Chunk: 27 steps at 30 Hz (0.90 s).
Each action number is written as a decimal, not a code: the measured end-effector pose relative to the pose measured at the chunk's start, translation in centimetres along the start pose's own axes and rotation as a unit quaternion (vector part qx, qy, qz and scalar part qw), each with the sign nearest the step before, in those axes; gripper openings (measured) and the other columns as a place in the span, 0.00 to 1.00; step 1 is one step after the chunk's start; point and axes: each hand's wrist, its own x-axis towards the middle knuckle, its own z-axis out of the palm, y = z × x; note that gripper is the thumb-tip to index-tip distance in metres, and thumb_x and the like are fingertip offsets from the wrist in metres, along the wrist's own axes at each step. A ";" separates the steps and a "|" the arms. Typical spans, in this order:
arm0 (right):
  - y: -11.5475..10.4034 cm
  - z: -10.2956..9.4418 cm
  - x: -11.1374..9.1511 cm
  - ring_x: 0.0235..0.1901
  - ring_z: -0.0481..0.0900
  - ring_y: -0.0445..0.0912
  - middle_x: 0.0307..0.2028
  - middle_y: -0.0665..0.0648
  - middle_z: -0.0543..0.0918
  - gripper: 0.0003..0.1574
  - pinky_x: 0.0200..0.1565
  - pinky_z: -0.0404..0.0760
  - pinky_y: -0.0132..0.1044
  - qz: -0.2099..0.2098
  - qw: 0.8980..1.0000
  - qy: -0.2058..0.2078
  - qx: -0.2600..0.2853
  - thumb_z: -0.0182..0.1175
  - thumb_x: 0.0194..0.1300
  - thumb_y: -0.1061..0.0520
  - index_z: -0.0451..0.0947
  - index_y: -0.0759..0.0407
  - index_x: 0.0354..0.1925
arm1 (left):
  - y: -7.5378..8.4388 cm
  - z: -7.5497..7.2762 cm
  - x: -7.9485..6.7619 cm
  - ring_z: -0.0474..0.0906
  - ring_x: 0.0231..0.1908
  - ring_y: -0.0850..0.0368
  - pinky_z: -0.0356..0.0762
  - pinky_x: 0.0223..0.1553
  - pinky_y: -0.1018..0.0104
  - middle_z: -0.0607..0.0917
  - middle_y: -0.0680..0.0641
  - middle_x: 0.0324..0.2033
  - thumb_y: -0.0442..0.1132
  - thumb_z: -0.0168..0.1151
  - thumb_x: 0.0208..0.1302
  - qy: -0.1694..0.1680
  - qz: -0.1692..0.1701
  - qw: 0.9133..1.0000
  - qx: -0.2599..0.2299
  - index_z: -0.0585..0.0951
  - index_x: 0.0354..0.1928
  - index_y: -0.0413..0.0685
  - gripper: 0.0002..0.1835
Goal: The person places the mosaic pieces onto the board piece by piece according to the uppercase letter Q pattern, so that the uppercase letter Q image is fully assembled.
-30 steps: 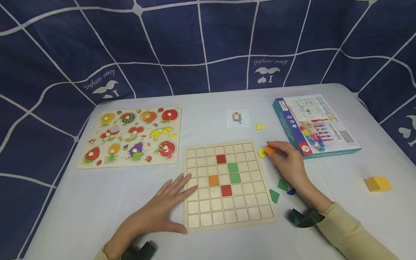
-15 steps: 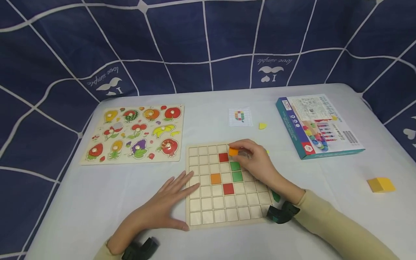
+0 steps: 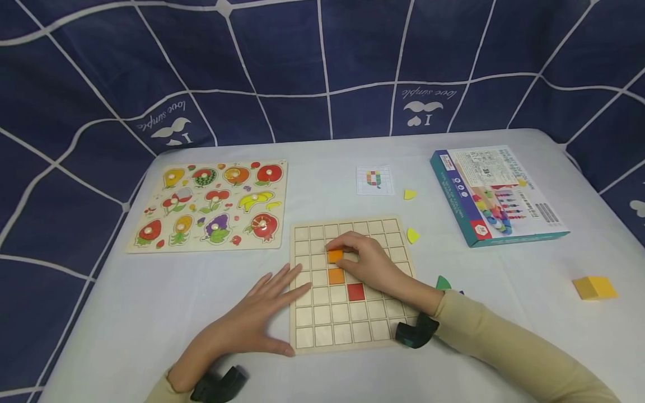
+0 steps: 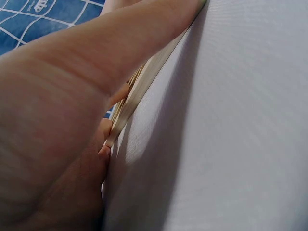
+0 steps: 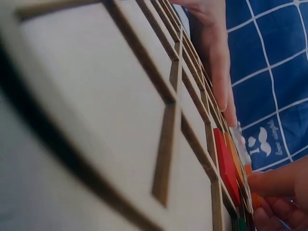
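Note:
My right hand (image 3: 370, 265) pinches an orange square tile (image 3: 335, 256) between thumb and fingers, over the wooden grid board (image 3: 313, 318). Directly below that tile, a second orange tile (image 3: 336, 276) sits in a cell. A red tile (image 3: 355, 291) lies one row lower and to the right; in the right wrist view the same red tile (image 5: 226, 166) shows close up. The other tiles on the board are hidden under my right hand. My left hand (image 3: 252, 322) lies with fingers spread, fingertips and thumb touching the board's left edge.
A fruit knob puzzle (image 3: 242, 242) lies at the left, a small pattern card (image 3: 374, 180) behind the board. Yellow pieces (image 3: 412, 235) and a green piece (image 3: 443, 283) lie to the right. Farther right are a flat box (image 3: 504, 196) and a yellow block (image 3: 595, 287).
My right hand has carried the orange tile leftward from beside the board's right edge, across it, to the cell above the other orange tile. My left hand has stayed at the board's edge.

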 end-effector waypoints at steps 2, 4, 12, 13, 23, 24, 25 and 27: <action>-0.1 0.0 0.0 0.47 0.77 0.43 0.44 0.48 0.80 0.21 0.50 0.74 0.36 -0.003 1.000 -0.006 -0.010 0.67 0.52 0.70 0.81 0.57 0.45 | 0.0 0.0 0.0 0.32 0.70 0.53 0.36 0.64 0.43 0.41 0.53 0.72 0.70 0.68 0.35 0.001 0.002 1.000 0.000 0.56 0.72 0.62 0.58; -0.1 -0.1 0.0 0.48 0.76 0.43 0.44 0.48 0.80 0.21 0.50 0.74 0.37 -0.004 1.000 -0.010 -0.017 0.66 0.51 0.71 0.81 0.57 0.45 | 0.1 0.0 0.1 0.32 0.70 0.52 0.36 0.64 0.43 0.41 0.53 0.72 0.70 0.68 0.35 0.001 0.004 1.000 0.001 0.56 0.72 0.61 0.58; -0.3 -0.2 -0.1 0.47 0.76 0.43 0.44 0.48 0.81 0.19 0.50 0.74 0.34 -0.006 1.000 -0.011 -0.022 0.64 0.53 0.72 0.81 0.59 0.44 | 0.1 -0.1 0.4 0.33 0.70 0.52 0.36 0.64 0.43 0.41 0.53 0.72 0.70 0.68 0.35 0.000 0.006 1.000 0.001 0.57 0.72 0.61 0.58; -0.3 -0.3 -0.1 0.46 0.77 0.43 0.43 0.48 0.81 0.19 0.50 0.74 0.34 -0.005 1.000 -0.012 -0.021 0.64 0.54 0.72 0.81 0.59 0.44 | 0.1 -0.1 0.4 0.33 0.70 0.52 0.36 0.64 0.43 0.41 0.53 0.72 0.70 0.68 0.35 0.000 0.006 1.000 0.001 0.57 0.72 0.61 0.58; -1.0 -4.5 -1.1 0.41 0.77 0.43 0.43 0.51 0.82 0.15 0.45 0.77 0.39 0.006 1.000 0.007 0.010 0.61 0.60 0.68 0.81 0.59 0.46 | 0.0 0.0 0.2 0.33 0.70 0.51 0.36 0.64 0.43 0.41 0.52 0.72 0.69 0.69 0.34 -0.002 -0.002 1.000 0.000 0.57 0.72 0.61 0.59; -0.9 -5.2 -1.4 0.42 0.77 0.43 0.43 0.51 0.82 0.14 0.45 0.77 0.39 0.010 1.000 0.009 0.014 0.60 0.61 0.68 0.81 0.60 0.46 | 0.0 0.0 0.1 0.33 0.70 0.51 0.36 0.64 0.43 0.41 0.52 0.72 0.69 0.69 0.33 -0.001 -0.004 1.000 0.000 0.57 0.72 0.61 0.59; -0.7 -5.8 -1.9 0.42 0.77 0.43 0.43 0.51 0.82 0.14 0.45 0.77 0.39 0.015 1.000 0.011 0.018 0.60 0.61 0.67 0.81 0.60 0.46 | 0.0 0.0 0.1 0.33 0.70 0.51 0.36 0.64 0.42 0.41 0.52 0.72 0.69 0.69 0.33 0.001 -0.005 1.000 0.000 0.57 0.72 0.61 0.59; 0.0 -7.1 -3.0 0.44 0.77 0.44 0.44 0.52 0.82 0.13 0.47 0.76 0.39 0.023 0.999 0.016 0.024 0.60 0.61 0.67 0.81 0.62 0.46 | -0.1 0.1 0.0 0.33 0.70 0.52 0.36 0.64 0.42 0.42 0.53 0.72 0.70 0.69 0.33 0.003 -0.004 1.000 0.000 0.57 0.72 0.62 0.60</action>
